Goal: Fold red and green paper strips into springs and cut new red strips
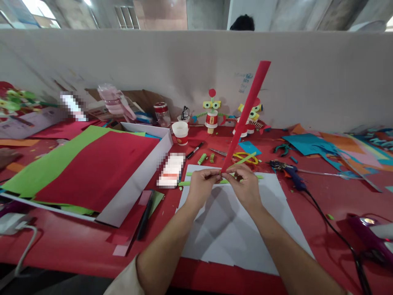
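Note:
A long red paper strip [248,110] stands up at a slant, its lower end pinched between the fingertips of both my hands. My left hand [201,186] grips that end from the left, and my right hand [246,186] closes on it from the right. A light green paper strip [248,158] sticks out to the upper right beside my right fingers; whether it is gripped or joined to the red one is hidden. Beneath my hands lies a white sheet [233,237], and another green strip [187,183] crosses its far edge.
At right lie a blue glue gun [294,176], pliers [283,149] and coloured scraps [319,149]. Yellow-handled scissors [253,161] lie beyond my hands. Paper-cup figures [211,119] stand by the partition. At left are a phone [172,170] and a box [135,182] of coloured sheets.

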`<action>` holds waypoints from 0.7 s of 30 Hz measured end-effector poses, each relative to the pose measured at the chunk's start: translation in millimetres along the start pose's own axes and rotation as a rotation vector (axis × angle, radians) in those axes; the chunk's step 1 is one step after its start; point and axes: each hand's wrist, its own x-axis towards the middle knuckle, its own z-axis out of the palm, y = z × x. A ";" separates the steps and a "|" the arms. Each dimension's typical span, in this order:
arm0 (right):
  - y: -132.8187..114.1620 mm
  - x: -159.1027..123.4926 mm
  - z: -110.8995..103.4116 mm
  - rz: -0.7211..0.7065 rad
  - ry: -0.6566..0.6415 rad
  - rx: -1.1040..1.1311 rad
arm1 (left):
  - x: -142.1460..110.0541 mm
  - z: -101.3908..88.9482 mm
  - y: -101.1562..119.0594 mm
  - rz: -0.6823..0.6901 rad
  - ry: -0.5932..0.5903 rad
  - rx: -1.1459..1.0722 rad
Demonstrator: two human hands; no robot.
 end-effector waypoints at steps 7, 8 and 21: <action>-1.0 4.2 -6.7 -0.153 -0.066 -0.184 | -2.0 -0.4 1.6 -0.005 -0.038 -0.004; -1.4 3.8 -6.9 -0.156 -0.053 -0.190 | -1.9 -0.6 1.2 -0.011 -0.029 -0.037; -2.7 5.9 -9.2 -0.116 -0.102 -0.001 | 3.0 -2.1 -10.7 0.123 0.022 0.020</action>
